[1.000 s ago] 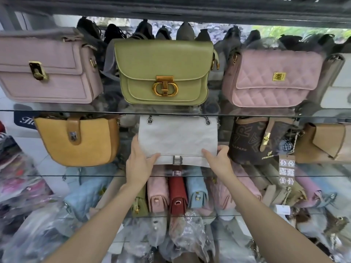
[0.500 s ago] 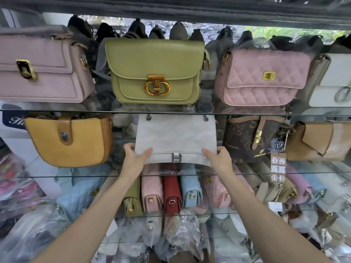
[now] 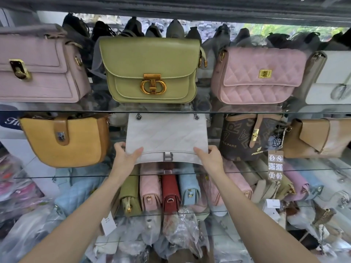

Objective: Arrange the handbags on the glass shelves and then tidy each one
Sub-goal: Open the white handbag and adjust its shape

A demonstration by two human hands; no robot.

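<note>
I hold the white bag [image 3: 167, 137] with both hands. My left hand [image 3: 124, 158] grips its bottom left corner, with the thumb on the front and the other fingers [image 3: 119, 147] curled round the side. My right hand [image 3: 209, 159] grips its bottom right corner the same way, thumb on the front and fingers curled behind the edge. The white bag stands on the middle glass shelf [image 3: 322, 168], with its front facing me and a silver clasp [image 3: 168, 156] low in the middle.

Left of the white bag stands a yellow bag [image 3: 66, 141] with a brown strap. Right of the white bag stands a dark brown bag [image 3: 245, 137] with letters on it, and past that a tan bag [image 3: 319, 137]. A paper tag [image 3: 275, 165] hangs by the dark brown bag.

Right above the white bag, on the top shelf, sits a green bag [image 3: 150, 71] with a gold clasp. A light purple bag [image 3: 39, 71] is up to the left of the white bag, and a pink quilted bag [image 3: 258, 74] is up to the right.

Under the white bag, small bags stand in a row: green, pink, red and blue.
</note>
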